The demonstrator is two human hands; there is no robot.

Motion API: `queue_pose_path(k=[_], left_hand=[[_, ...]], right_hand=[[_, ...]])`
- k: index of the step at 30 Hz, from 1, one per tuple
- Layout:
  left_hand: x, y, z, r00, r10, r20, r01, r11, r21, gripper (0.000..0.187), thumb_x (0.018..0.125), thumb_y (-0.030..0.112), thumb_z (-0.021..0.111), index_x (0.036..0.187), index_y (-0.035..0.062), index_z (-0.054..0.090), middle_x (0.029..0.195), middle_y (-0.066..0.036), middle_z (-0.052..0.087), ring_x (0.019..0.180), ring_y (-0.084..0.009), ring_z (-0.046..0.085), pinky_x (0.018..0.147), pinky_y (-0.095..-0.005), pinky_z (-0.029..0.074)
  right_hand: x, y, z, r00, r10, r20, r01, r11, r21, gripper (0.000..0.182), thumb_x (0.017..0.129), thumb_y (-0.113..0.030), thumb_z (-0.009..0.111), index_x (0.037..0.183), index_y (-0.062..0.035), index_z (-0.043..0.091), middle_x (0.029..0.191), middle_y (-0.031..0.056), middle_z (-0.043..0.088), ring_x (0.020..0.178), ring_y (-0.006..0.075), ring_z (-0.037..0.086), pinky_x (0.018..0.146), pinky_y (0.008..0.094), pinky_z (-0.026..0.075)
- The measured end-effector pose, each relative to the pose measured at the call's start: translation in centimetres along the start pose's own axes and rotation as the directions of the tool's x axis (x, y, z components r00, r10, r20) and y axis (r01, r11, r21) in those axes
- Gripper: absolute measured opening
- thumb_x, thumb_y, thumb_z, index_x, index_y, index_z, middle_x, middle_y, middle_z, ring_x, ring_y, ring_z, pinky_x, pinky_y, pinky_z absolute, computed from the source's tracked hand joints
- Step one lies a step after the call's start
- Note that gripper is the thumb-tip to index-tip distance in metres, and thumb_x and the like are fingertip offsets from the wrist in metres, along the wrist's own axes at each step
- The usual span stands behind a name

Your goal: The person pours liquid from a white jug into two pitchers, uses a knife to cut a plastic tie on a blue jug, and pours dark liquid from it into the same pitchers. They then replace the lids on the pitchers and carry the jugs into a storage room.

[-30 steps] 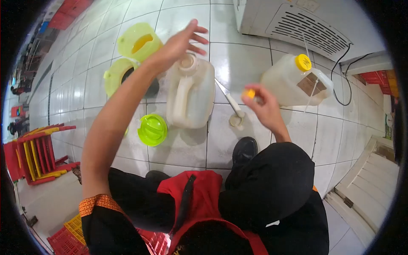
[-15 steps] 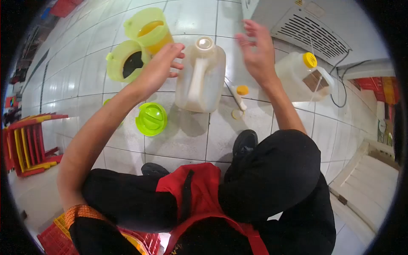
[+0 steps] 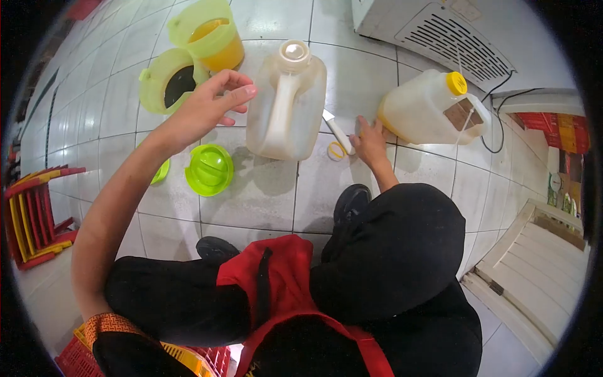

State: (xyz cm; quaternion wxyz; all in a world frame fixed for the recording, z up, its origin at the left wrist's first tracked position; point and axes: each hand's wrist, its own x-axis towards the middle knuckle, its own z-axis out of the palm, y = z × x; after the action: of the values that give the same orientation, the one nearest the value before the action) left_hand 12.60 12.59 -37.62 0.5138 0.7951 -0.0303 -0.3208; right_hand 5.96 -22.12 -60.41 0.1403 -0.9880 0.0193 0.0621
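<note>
A translucent plastic jug stands uncapped on the tiles, its handle towards me. My left hand hovers just left of it, empty, fingers loosely curved and apart. Low at the floor to the jug's right, my right hand has its fingers around a small yellow cap, which they mostly hide. Beside that hand lies a white-handled knife, and a yellow ring is near the handle's end. Left of the jug are a pitcher of dark liquid and a pitcher of orange liquid.
A yellow-capped jug with some amber liquid stands at right, by a vented white appliance and its cable. A green lid lies on the floor, with another green piece beside it. Red and yellow stools stand far left.
My right hand has come down from the air to the floor, over the yellow cap. My left hand stays beside the jug. The view has shifted slightly.
</note>
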Motion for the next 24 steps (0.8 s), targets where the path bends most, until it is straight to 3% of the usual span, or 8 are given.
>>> queue_pose_path(k=[5, 7, 11, 15, 17, 20, 22, 24], left_hand=[[0.4, -0.5, -0.9, 0.999, -0.030, -0.042, 0.032, 0.999, 0.031, 0.042, 0.091, 0.041, 0.055, 0.119, 0.0102, 0.051, 0.113, -0.002, 0.055, 0.094, -0.0114, 0.057, 0.081, -0.0266, 0.046], [0.6, -0.6, -1.6, 1.000, -0.014, 0.011, 0.013, 0.998, 0.056, 0.040, 0.092, 0.040, 0.055, 0.117, 0.0086, 0.053, 0.108, -0.001, 0.057, 0.091, -0.0110, 0.058, 0.079, -0.0250, 0.046], [0.8, -0.3, -1.8, 1.000, -0.007, -0.023, 0.008, 0.999, 0.046, 0.039, 0.092, 0.038, 0.056, 0.116, 0.0072, 0.053, 0.105, -0.002, 0.058, 0.090, -0.0101, 0.057, 0.077, -0.0236, 0.046], [0.3, 0.5, -0.7, 0.999, 0.050, 0.019, -0.051, 0.997, 0.061, 0.041, 0.090, 0.036, 0.060, 0.116, 0.0060, 0.054, 0.103, -0.001, 0.057, 0.087, -0.0096, 0.057, 0.075, -0.0237, 0.046], [-0.1, 0.9, -0.2, 0.997, 0.063, 0.045, -0.066, 0.996, 0.059, 0.044, 0.086, 0.035, 0.066, 0.116, 0.0048, 0.053, 0.099, -0.001, 0.056, 0.086, -0.0089, 0.056, 0.073, -0.0241, 0.047], [-0.6, 0.9, 0.3, 0.994, 0.104, 0.037, -0.107, 0.990, 0.091, 0.045, 0.084, 0.035, 0.069, 0.114, 0.0050, 0.054, 0.098, -0.001, 0.056, 0.086, -0.0085, 0.056, 0.074, -0.0240, 0.046], [-0.6, 0.7, 0.6, 0.989, 0.136, 0.051, -0.140, 0.987, 0.084, 0.045, 0.083, 0.035, 0.070, 0.113, 0.0048, 0.055, 0.098, -0.002, 0.056, 0.086, -0.0094, 0.056, 0.075, -0.0249, 0.046], [-0.1, 0.2, 1.2, 0.944, 0.318, 0.085, -0.329, 0.926, 0.185, 0.046, 0.082, 0.036, 0.071, 0.111, 0.0042, 0.056, 0.097, -0.004, 0.057, 0.086, -0.0117, 0.056, 0.076, -0.0269, 0.047]], right_hand=[[1.5, 0.3, -0.5, 0.995, 0.083, 0.048, -0.086, 0.992, 0.087, 0.038, 0.083, -0.019, 0.064, 0.119, -0.0083, 0.057, 0.114, 0.0249, 0.053, 0.097, 0.0378, 0.057, 0.086, 0.0436, 0.047], [2.3, -2.1, -4.8, 0.998, 0.049, 0.025, -0.054, 0.757, 0.651, 0.029, 0.085, -0.020, 0.065, 0.109, -0.0030, 0.061, 0.103, 0.0193, 0.061, 0.088, 0.0284, 0.061, 0.081, 0.0361, 0.049], [2.6, -11.1, -14.7, 0.954, 0.015, -0.300, 0.292, 0.193, 0.937, 0.029, 0.080, -0.019, 0.075, 0.099, -0.0026, 0.060, 0.098, 0.0065, 0.064, 0.089, 0.0139, 0.059, 0.076, 0.0284, 0.049], [5.7, -15.0, -16.8, 0.797, -0.258, -0.546, 0.585, 0.105, 0.804, 0.027, 0.078, -0.014, 0.076, 0.096, -0.0032, 0.059, 0.102, 0.0067, 0.065, 0.091, 0.0144, 0.060, 0.078, 0.0298, 0.049], [6.5, -16.4, -17.9, 0.752, -0.456, -0.476, 0.650, 0.391, 0.652, 0.030, 0.076, -0.009, 0.075, 0.102, -0.0046, 0.061, 0.109, 0.0079, 0.064, 0.095, 0.0190, 0.060, 0.082, 0.0312, 0.049], [6.9, -16.6, -20.5, 0.703, -0.657, -0.273, 0.698, 0.562, 0.444, 0.037, 0.075, -0.002, 0.071, 0.110, -0.0079, 0.062, 0.112, 0.0081, 0.063, 0.100, 0.0235, 0.058, 0.083, 0.0329, 0.049], [7.1, -16.8, -21.9, 0.673, -0.707, -0.217, 0.713, 0.541, 0.446, 0.039, 0.075, 0.000, 0.068, 0.112, -0.0094, 0.064, 0.113, 0.0090, 0.063, 0.103, 0.0267, 0.056, 0.083, 0.0347, 0.050], [7.5, -17.2, -22.9, 0.524, -0.847, -0.092, 0.845, 0.503, 0.182, 0.035, 0.074, 0.004, 0.066, 0.108, -0.0068, 0.065, 0.115, 0.0092, 0.062, 0.105, 0.0288, 0.055, 0.083, 0.0354, 0.050]])
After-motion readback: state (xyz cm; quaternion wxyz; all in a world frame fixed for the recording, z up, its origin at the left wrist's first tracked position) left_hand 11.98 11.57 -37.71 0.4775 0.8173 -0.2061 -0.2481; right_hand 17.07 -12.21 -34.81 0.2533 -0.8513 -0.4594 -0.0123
